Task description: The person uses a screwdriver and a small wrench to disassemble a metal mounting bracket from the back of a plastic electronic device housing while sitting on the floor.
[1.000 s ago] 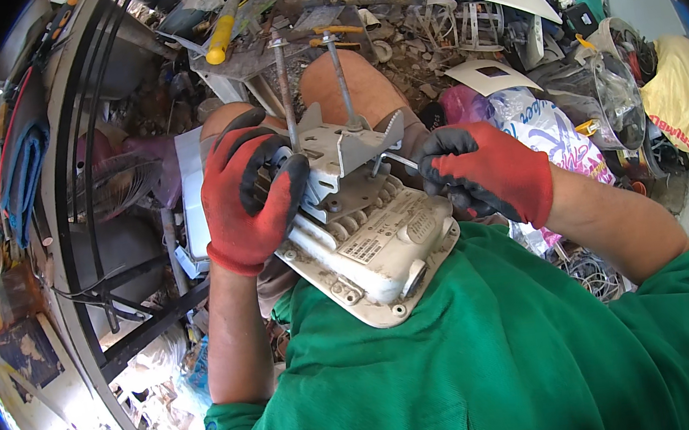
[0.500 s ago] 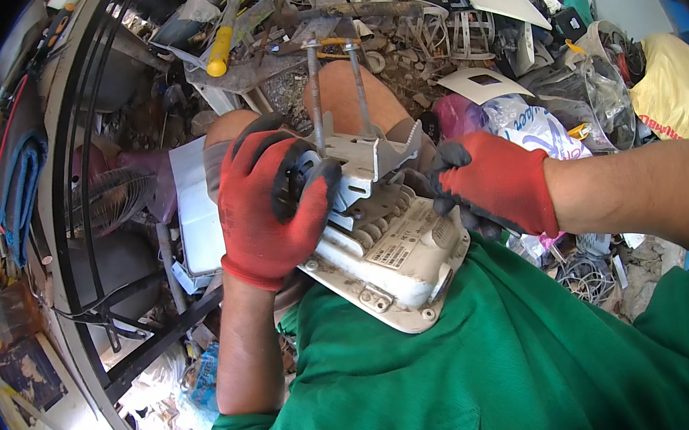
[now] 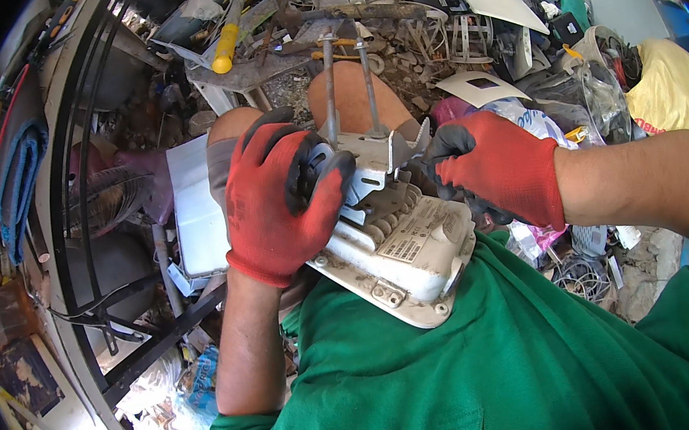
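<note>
On my lap rests a dirty white box-shaped device [image 3: 431,263] with fins and a printed label, tilted toward me. A silver metal bracket [image 3: 370,161] is fixed to its far end, and two long threaded rods [image 3: 330,89] stand up from it. My left hand [image 3: 274,197], in a red and black work glove, wraps round the bracket's left side, thumb on its front. Beside the bracket's right edge, my right hand [image 3: 496,168], gloved alike, is closed with fingers curled inward. Whatever those fingers may hold is hidden.
A dark metal frame [image 3: 63,204] rises at my left, near a fan cage [image 3: 105,200]. A yellow-tipped handle [image 3: 225,48] lies over a grey stand ahead. Scrap, plastic bags, a white panel [image 3: 499,4] and a yellow sack [image 3: 674,88] crowd the far right.
The device, bracket and my left hand have shifted slightly right. My right hand has turned a little and stays closed beside the bracket.
</note>
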`<state>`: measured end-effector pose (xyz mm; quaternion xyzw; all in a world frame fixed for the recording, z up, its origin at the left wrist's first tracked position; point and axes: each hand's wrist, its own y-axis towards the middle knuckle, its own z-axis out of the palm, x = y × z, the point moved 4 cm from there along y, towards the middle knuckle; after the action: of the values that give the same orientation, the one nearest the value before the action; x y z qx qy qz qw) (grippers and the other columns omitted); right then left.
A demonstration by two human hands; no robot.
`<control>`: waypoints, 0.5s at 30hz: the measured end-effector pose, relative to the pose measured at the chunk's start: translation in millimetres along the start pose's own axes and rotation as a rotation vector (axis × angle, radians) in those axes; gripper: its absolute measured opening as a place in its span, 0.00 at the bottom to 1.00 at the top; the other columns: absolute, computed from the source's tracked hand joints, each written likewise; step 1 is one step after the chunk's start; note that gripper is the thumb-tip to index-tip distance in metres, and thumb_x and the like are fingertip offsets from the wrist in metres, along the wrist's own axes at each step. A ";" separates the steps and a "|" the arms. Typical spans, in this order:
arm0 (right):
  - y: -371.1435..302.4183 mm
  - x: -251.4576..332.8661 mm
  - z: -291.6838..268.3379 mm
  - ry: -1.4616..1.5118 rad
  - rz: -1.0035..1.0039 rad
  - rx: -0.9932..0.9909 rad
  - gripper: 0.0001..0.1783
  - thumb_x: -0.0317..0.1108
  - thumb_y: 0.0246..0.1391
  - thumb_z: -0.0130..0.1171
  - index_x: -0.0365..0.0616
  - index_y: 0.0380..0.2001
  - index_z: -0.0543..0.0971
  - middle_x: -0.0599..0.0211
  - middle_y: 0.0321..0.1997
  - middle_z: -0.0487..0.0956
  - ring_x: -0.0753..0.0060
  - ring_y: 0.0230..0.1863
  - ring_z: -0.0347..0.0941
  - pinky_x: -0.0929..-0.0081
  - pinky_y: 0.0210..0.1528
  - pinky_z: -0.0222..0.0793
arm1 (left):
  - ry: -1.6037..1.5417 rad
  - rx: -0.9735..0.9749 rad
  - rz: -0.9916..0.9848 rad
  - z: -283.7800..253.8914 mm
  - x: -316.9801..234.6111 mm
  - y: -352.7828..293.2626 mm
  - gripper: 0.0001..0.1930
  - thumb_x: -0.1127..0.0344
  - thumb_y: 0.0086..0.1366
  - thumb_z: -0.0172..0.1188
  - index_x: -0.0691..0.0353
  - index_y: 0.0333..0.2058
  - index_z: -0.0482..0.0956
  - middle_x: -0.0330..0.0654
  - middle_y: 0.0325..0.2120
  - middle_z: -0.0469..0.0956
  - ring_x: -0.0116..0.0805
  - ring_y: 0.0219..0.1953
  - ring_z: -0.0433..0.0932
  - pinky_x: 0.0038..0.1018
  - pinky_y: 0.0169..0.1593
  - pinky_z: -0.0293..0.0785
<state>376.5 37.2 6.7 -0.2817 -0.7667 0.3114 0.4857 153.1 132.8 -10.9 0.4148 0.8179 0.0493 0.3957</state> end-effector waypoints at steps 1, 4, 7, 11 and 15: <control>-1.7 0.8 0.2 -0.016 -0.004 -0.013 0.11 0.32 0.56 0.60 0.38 0.39 0.82 0.62 0.30 0.82 0.70 0.30 0.75 0.68 0.35 0.72 | -0.003 0.008 0.005 0.7 0.0 0.9 0.20 0.63 0.52 0.69 0.68 0.41 0.80 0.55 0.43 0.78 0.59 0.49 0.76 0.46 0.55 0.71; 2.5 2.5 1.4 -0.017 0.007 0.010 0.11 0.33 0.57 0.60 0.38 0.39 0.82 0.62 0.30 0.82 0.70 0.30 0.76 0.67 0.34 0.72 | 0.027 0.019 -0.030 -0.2 2.1 -1.4 0.20 0.62 0.52 0.69 0.68 0.42 0.80 0.56 0.44 0.78 0.60 0.51 0.75 0.47 0.56 0.71; 6.5 -1.4 1.8 -0.026 0.025 0.012 0.11 0.33 0.57 0.59 0.38 0.39 0.82 0.63 0.30 0.82 0.70 0.30 0.76 0.67 0.34 0.73 | 0.026 0.013 -0.031 0.6 4.4 -2.2 0.20 0.62 0.52 0.70 0.68 0.42 0.80 0.56 0.44 0.78 0.60 0.52 0.75 0.47 0.56 0.71; 4.9 -0.1 7.7 0.080 0.065 0.024 0.06 0.29 0.61 0.56 0.39 0.38 0.78 0.65 0.29 0.78 0.77 0.19 0.69 0.75 0.19 0.67 | 0.032 0.002 -0.025 0.5 5.6 -1.2 0.21 0.61 0.52 0.70 0.68 0.42 0.81 0.56 0.44 0.78 0.59 0.52 0.75 0.47 0.56 0.71; 6.2 -1.4 10.6 0.019 0.066 0.041 0.13 0.34 0.58 0.57 0.38 0.42 0.81 0.60 0.32 0.82 0.68 0.30 0.77 0.67 0.34 0.73 | 0.052 -0.003 -0.011 3.2 4.9 -1.6 0.21 0.61 0.52 0.70 0.67 0.41 0.81 0.55 0.43 0.78 0.58 0.50 0.76 0.46 0.55 0.71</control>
<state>368.0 38.0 -2.3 -0.2994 -0.7458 0.3403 0.4882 152.6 134.5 -16.7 0.4083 0.8302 0.0590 0.3749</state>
